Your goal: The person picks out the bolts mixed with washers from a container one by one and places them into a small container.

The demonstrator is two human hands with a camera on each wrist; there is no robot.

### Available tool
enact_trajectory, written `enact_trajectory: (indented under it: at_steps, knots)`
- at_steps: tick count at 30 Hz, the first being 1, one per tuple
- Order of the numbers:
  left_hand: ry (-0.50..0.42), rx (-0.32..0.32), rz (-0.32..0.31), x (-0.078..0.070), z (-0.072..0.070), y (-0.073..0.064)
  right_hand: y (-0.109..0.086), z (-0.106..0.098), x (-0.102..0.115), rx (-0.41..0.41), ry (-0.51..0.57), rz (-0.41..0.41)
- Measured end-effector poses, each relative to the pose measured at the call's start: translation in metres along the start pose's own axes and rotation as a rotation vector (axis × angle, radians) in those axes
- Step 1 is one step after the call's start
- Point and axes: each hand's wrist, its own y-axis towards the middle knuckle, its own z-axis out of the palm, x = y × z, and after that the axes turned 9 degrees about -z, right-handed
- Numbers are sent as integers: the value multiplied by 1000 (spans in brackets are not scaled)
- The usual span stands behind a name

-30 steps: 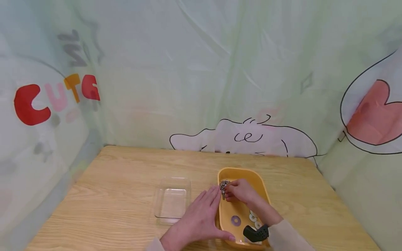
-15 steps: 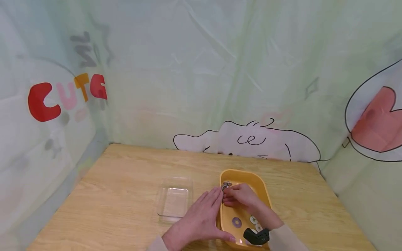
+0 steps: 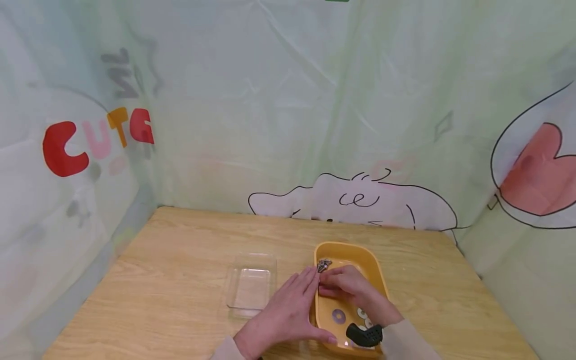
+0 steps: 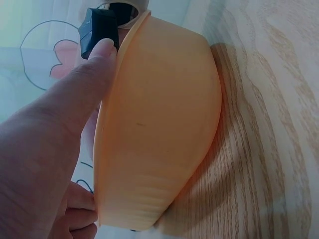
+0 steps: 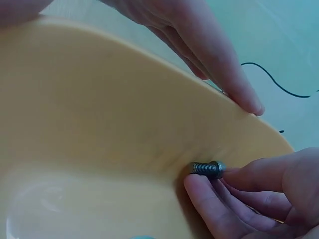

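In the right wrist view, my right hand (image 5: 264, 194) pinches a short metal bolt (image 5: 207, 169) between thumb and fingers, low against the inner wall of a yellow-orange plastic tray (image 5: 114, 104). A small heap of similar metal bolts (image 3: 324, 264) lies just beyond that hand, in the tray's far left corner. My left hand (image 3: 290, 312) rests along the tray's left rim, fingers extended together and thumb spread to the near corner. The left wrist view shows that thumb on the rim above the tray's outer wall (image 4: 159, 114).
Left of the tray stands a clear plastic container (image 3: 253, 287) on the wooden table (image 3: 171, 280). At the tray's near end lie a purple-grey washer (image 3: 339, 316) and several whitish washers (image 3: 362, 313). A black band (image 3: 363, 336) sits on the right wrist, overlapping the tray.
My right hand has drawn slightly back from the bolt heap toward the near side, along the left wall. The left hand stays on the rim. The head view has shifted slightly.
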Motion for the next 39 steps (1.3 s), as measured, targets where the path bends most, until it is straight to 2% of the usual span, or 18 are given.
enact_trajectory:
  at_steps: [7, 18, 26, 31, 39]
  knots:
    - [-3, 5, -1, 1, 1, 2, 2, 1, -3, 4, 35, -1]
    - [-1, 18, -3, 1, -1, 2, 3, 4, -2, 6, -26, 13]
    - [-36, 73, -25, 1, -4, 2, 0, 2, 4, 58, -46, -3]
    - [-61, 104, -46, 1, -5, 2, -3, -2, 8, 81, -36, -12]
    - [-55, 101, -45, 0, -6, 1, -8, -8, 10, 86, 12, -44]
